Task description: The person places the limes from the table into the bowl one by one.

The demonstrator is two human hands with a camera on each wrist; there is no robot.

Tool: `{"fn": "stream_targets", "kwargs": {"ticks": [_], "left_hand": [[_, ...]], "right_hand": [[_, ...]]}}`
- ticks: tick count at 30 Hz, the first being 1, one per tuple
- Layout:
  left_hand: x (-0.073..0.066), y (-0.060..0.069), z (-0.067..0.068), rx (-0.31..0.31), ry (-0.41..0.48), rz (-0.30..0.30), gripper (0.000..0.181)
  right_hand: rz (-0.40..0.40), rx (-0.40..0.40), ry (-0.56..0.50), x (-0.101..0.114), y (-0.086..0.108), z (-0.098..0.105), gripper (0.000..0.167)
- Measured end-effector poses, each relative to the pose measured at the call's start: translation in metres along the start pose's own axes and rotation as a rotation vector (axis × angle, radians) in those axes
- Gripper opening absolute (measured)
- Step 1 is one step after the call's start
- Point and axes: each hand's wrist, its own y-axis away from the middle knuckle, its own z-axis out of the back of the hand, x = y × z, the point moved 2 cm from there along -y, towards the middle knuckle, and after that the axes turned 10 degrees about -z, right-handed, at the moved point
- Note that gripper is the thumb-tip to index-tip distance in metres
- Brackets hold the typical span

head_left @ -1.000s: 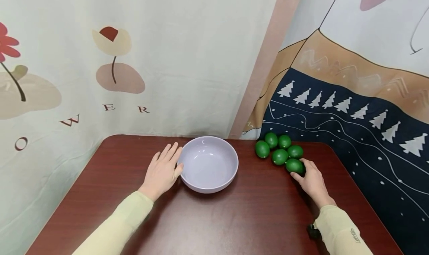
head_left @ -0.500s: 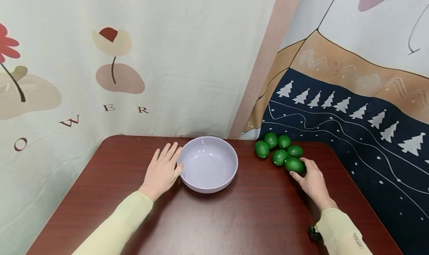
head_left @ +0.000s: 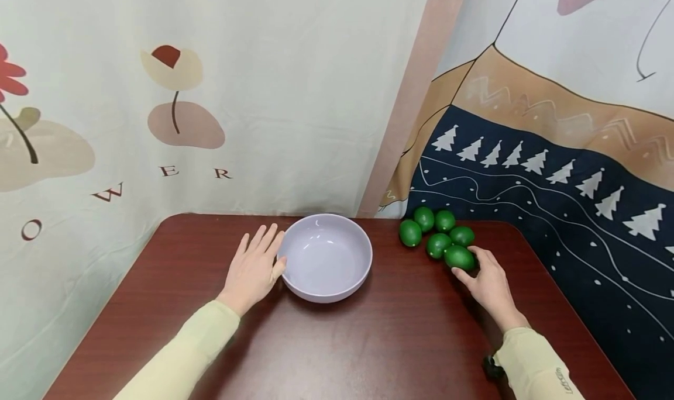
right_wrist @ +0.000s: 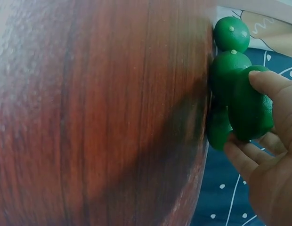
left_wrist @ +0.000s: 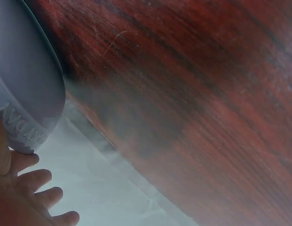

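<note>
We see the lilac bowl (head_left: 325, 259) on the table (head_left: 337, 353). At its left side, the left hand (head_left: 251, 271) touches it, fingers straight, gripping nothing. Well to the bowl's right, the right hand (head_left: 489, 283) pinches 1 green lime (head_left: 459, 258) between thumb and fingers; 5 other limes (head_left: 438, 244) cluster beside it, also right of the bowl.

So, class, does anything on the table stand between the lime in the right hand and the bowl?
Partly: another lime sits beside the held lime in the right hand, towards the bowl and slightly farther back. In front of it, bare table leads across to the bowl.
</note>
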Motion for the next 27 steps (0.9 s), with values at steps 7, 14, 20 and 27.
{"fn": "stream_targets", "kwargs": {"ticks": [7, 14, 20, 27], "left_hand": [[-0.001, 0.001, 0.001, -0.021, -0.001, -0.007, 0.058], [-0.002, 0.002, 0.001, -0.021, 0.002, -0.004, 0.058], [-0.001, 0.002, -0.001, -0.006, -0.002, 0.003, 0.058], [-0.001, 0.002, 0.0, -0.015, -0.007, 0.001, 0.058]], "right_hand": [[0.008, 0.003, -0.017, 0.01, 0.001, 0.001, 0.059], [0.044, -0.011, -0.05, 0.021, 0.0, -0.002, 0.058], [0.061, -0.002, -0.062, 0.031, -0.002, -0.003, 0.058], [0.098, 0.004, -0.087, 0.046, -0.004, -0.005, 0.058]]}}
